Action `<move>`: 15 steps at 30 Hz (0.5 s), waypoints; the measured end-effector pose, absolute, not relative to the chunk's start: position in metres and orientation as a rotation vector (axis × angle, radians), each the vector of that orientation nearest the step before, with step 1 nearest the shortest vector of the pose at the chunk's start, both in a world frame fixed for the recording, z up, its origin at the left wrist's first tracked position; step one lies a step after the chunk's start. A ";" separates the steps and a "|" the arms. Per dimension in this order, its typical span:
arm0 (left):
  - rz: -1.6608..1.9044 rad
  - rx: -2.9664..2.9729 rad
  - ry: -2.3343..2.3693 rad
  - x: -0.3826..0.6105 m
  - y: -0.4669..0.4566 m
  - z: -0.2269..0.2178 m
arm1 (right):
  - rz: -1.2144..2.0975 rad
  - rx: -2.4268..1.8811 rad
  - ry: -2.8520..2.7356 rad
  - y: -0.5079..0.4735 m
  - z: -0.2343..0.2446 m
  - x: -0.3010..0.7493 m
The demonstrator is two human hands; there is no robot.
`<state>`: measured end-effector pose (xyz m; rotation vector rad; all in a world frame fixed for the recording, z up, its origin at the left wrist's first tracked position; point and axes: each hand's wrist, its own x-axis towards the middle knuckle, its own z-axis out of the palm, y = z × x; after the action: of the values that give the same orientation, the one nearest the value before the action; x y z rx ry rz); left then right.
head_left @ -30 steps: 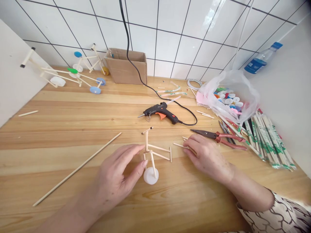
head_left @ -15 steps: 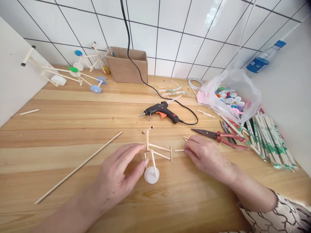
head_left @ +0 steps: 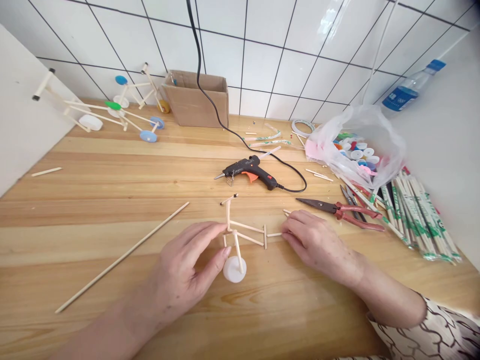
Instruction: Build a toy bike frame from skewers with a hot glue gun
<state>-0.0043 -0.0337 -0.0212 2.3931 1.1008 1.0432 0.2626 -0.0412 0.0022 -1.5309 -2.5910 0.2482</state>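
A small tricycle frame (head_left: 245, 239) made of wooden sticks stands on the table, with a white bottle-cap wheel (head_left: 234, 269) at its near side and dark-tipped handlebars on top. My left hand (head_left: 187, 260) grips it from the left, thumb and fingers on either side of the upright part. My right hand (head_left: 313, 240) pinches a short wooden stick (head_left: 274, 235), its fingertips close to the tabletop. The stick's left end is at the frame's crossbar (head_left: 265, 236), apparently touching. Another stick end (head_left: 286, 212) shows just behind my right fingers.
A glue gun (head_left: 247, 171) lies behind the frame. Pliers (head_left: 341, 210), bundled sticks (head_left: 420, 215) and a plastic bag (head_left: 390, 142) of bottle caps are on the right. A long stick (head_left: 123, 256) lies left. Finished stick tricycles (head_left: 112, 106) and a cardboard box (head_left: 198, 102) stand behind.
My right hand has moved slightly left, bringing the short stick's end from a small gap up to the crossbar. My left hand stays on the frame.
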 end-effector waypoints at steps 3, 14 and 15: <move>1.048 2.396 1.093 -0.003 -0.033 -0.021 | 0.232 -1.517 -2.593 -0.042 0.002 0.262; 1.038 2.394 1.082 -0.005 -0.035 -0.022 | 0.239 -1.541 -2.600 -0.042 0.003 0.261; 1.042 2.394 1.081 -0.005 -0.035 -0.022 | 0.241 -1.542 -2.601 -0.042 0.003 0.261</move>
<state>-0.0045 -0.0352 -0.0222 2.3942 1.0809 1.0423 0.2608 -0.0420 0.0032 -1.5424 -2.6014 0.2405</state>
